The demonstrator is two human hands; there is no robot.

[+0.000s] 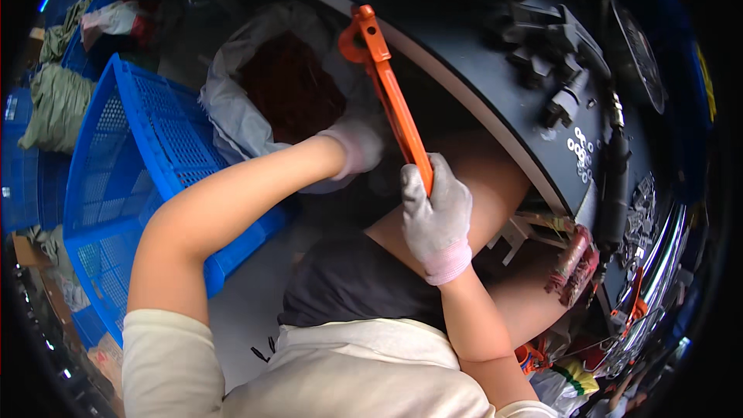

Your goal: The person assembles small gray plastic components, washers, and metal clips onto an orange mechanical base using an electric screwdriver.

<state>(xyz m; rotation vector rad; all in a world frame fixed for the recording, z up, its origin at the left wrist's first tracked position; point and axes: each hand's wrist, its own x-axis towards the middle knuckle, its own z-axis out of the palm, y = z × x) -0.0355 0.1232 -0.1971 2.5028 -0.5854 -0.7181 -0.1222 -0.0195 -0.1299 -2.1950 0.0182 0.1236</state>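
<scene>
Lengthwise, a long, rigid orange bar (398, 112) points its broad head toward eleven o'clock from my white-gloved right grip (439, 217), wrapped round its lower end; my blurred white-gloved left grip (357, 145), I cannot tell.

The left arm (255, 178) bends a lot at the elbow (157, 232), and its lower half goes forward and across to the right. The gloved left hand (358, 147) looks blurry, so you can't tell how it is curled. The right arm (478, 321) points forward and a bit left. The gloved right hand (438, 213) is curled up in a grip
</scene>
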